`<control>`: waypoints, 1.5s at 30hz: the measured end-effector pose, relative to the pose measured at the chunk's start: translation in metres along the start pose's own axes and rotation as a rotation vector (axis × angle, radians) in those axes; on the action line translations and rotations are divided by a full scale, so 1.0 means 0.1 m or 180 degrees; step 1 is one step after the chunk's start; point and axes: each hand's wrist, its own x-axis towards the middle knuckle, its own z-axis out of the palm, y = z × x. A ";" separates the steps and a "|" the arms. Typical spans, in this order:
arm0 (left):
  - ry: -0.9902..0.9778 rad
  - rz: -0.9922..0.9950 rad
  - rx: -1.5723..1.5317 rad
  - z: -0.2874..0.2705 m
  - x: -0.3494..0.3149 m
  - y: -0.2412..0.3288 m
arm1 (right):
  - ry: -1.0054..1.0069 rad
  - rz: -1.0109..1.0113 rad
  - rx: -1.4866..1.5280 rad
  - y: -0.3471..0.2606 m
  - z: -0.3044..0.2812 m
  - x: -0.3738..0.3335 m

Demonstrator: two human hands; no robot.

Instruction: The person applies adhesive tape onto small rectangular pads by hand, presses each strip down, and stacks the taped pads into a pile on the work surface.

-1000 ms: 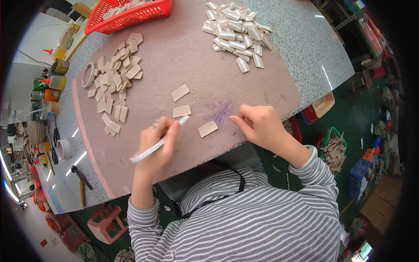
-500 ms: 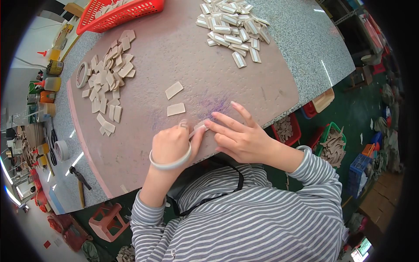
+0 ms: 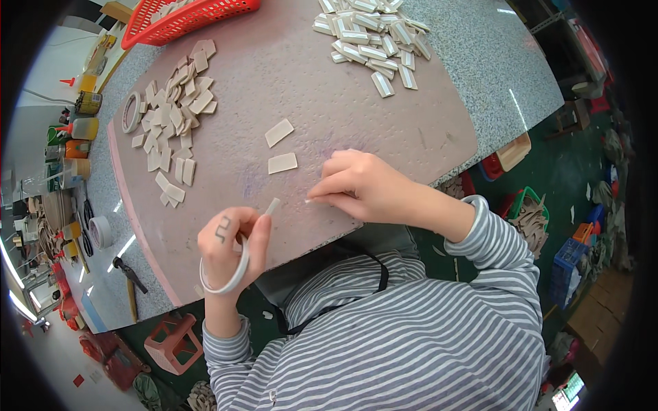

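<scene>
My left hand (image 3: 229,243) is closed, and a small beige piece (image 3: 273,206) sticks out past its thumb and finger. A white ring (image 3: 236,274) circles that wrist. To its right, my right hand (image 3: 360,183) pinches thumb and fingertips together low over the board; a tiny whitish bit shows at the tips, too small to name. Beyond the hands, two flat beige rectangular pieces (image 3: 282,163) lie apart from each other on the brownish board (image 3: 233,137). A heap of similar beige pieces (image 3: 164,123) is at left, and white-striped pieces (image 3: 370,44) are piled at the far right.
A red basket (image 3: 192,24) of pieces stands at the far left. A tape roll (image 3: 131,113) touches the left heap. Along the left edge are a hammer (image 3: 130,277), another tape roll (image 3: 101,231) and glue bottles (image 3: 83,129). A pink stool (image 3: 173,344) stands below the table.
My hands have moved apart: the left drew back toward me and leftward with the small beige piece. My right fingers, spread at the piece before, are now pinched together away from it.
</scene>
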 end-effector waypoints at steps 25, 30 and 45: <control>0.0049 0.1366 0.0063 0.03 0.21 0.20 | -0.0306 -0.0695 -0.2688 -0.15 -0.03 -0.16; -0.1012 -0.0643 -0.0680 -0.02 0.65 -0.44 | 0.0691 -0.0902 -0.1835 0.22 -0.48 0.34; -0.0525 0.0438 0.0833 -0.14 0.68 -0.63 | 0.0391 -0.0414 -0.2433 -0.09 0.36 0.23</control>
